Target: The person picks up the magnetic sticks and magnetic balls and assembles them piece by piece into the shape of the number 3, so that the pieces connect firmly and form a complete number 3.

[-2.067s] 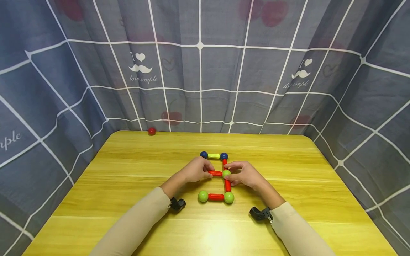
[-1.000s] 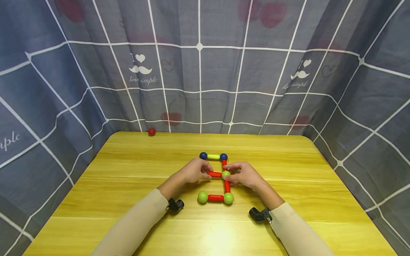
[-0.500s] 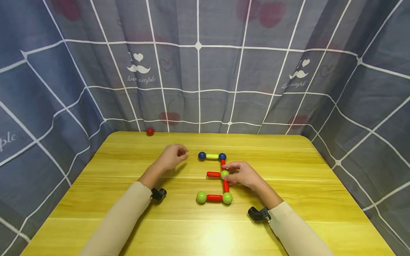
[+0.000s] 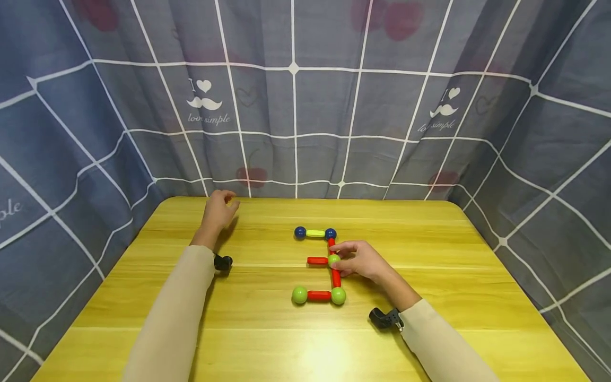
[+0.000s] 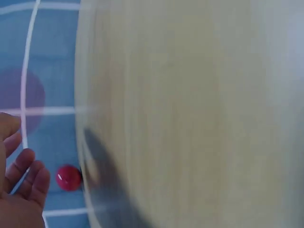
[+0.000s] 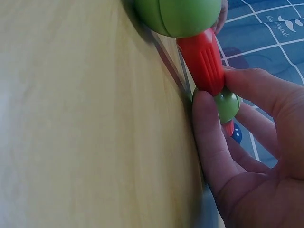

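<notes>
My left hand (image 4: 218,212) reaches over the table's back left corner, fingers loosely bent around nothing. A red ball (image 5: 69,178) sits close beside those fingers in the left wrist view, apart from them; the hand hides it in the head view. With my right hand (image 4: 361,260) I grip the middle green ball (image 4: 334,260) of a magnetic ball-and-rod figure lying flat. A red rod (image 4: 317,260) juts left from that ball, its left end free. Blue balls (image 4: 300,232) flank a yellow rod (image 4: 315,233) at the top; green balls (image 4: 338,295) flank a red rod (image 4: 319,295) below.
The wooden table (image 4: 258,339) ends at a grey-blue checked curtain (image 4: 267,106) at the back. More curtain hangs along both sides. A black wrist camera (image 4: 385,319) sits on my right wrist, another camera (image 4: 223,262) on my left.
My left hand has let go of the middle red rod and moved left and back to the red ball. The right hand stays on the middle green ball.
</notes>
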The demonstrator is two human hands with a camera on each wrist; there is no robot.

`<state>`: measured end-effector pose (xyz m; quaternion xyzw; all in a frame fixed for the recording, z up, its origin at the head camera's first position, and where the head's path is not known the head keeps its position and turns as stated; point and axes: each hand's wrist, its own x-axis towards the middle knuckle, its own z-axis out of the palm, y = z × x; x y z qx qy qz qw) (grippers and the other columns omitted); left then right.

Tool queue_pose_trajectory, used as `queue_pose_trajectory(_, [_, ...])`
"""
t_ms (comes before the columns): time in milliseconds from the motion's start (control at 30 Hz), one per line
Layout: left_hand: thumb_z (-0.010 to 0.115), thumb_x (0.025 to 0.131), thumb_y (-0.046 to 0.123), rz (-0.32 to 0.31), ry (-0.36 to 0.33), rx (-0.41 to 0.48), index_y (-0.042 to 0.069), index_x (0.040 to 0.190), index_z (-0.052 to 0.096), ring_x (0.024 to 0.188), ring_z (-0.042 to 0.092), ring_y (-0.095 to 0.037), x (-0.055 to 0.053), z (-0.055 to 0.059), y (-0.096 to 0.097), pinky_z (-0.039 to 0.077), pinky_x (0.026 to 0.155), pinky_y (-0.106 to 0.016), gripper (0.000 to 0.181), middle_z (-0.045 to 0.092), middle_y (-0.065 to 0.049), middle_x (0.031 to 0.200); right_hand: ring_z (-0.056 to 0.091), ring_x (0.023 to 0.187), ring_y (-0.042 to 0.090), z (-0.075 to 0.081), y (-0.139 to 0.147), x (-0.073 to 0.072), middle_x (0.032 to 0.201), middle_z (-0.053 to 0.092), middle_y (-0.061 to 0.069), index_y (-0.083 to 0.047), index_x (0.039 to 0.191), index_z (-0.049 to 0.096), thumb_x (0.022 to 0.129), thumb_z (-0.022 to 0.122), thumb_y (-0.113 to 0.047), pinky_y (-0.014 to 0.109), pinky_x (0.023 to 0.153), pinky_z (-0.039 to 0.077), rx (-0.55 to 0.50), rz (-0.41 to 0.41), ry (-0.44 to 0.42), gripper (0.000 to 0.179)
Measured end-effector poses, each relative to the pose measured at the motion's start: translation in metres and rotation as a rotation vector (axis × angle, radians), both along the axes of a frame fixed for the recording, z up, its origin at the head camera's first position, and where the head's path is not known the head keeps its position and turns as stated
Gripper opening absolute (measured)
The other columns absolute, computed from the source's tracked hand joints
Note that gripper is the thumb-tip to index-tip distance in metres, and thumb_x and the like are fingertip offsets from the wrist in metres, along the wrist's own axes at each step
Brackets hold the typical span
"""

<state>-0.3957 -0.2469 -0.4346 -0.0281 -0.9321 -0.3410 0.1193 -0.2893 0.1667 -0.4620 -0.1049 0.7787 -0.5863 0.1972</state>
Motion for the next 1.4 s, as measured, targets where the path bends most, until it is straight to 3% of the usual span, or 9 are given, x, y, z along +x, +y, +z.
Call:
queue_pose_trajectory(400, [0.063, 0.099, 0.014, 0.163, 0.038, 0.127, -0.01, 0.13, 0.06, 0.116, 0.052, -0.045, -0.011, -0.009, -0.023, 0.044, 0.106, -0.055, 0.039, 0.054, -0.033, 0.127, 0.072, 0.078, 0.018, -0.001, -0.001, 0.0, 0.114, 0.059, 0.021, 0.004, 0.135, 0.063, 0.086, 0.079, 0.0, 0.04, 0.074, 0.064, -0.019, 0.021, 0.005, 0.051])
queue_pose_trajectory(667, [0.061, 0.102, 0.016, 0.23, -0.035, 0.188, -0.006, 0.144, 0.049, 0.131, 0.042, -0.048, -0.019, -0.011, -0.028, 0.037, 0.115, -0.055, 0.049, 0.043, -0.033, 0.141, 0.071, 0.078, 0.017, 0.002, -0.003, 0.002, 0.112, 0.06, 0.018, 0.004, 0.135, 0.063, 0.086, 0.079, 0.0, 0.039, 0.074, 0.064, -0.028, 0.011, -0.005, 0.051])
queue_pose_trajectory(1000, [0.059, 0.102, 0.015, 0.208, -0.097, 0.17, -0.007, 0.15, 0.041, 0.135, 0.039, -0.049, -0.025, -0.015, -0.031, 0.033, 0.118, -0.055, 0.056, 0.038, -0.036, 0.144, 0.072, 0.079, 0.018, 0.001, 0.0, 0.002, 0.113, 0.06, 0.02, 0.003, 0.135, 0.063, 0.087, 0.078, 0.0, 0.04, 0.075, 0.064, -0.025, 0.016, 0.009, 0.05])
queue_pose_trajectory(1400, [0.057, 0.101, 0.022, 0.168, -0.213, 0.036, -0.001, 0.158, 0.031, 0.139, 0.029, -0.059, -0.035, -0.016, -0.032, 0.028, 0.117, -0.061, 0.067, 0.03, -0.039, 0.153, 0.072, 0.079, 0.017, 0.001, 0.003, 0.0, 0.111, 0.061, 0.016, 0.004, 0.135, 0.063, 0.086, 0.08, -0.002, 0.038, 0.074, 0.064, -0.032, 0.006, -0.004, 0.052])
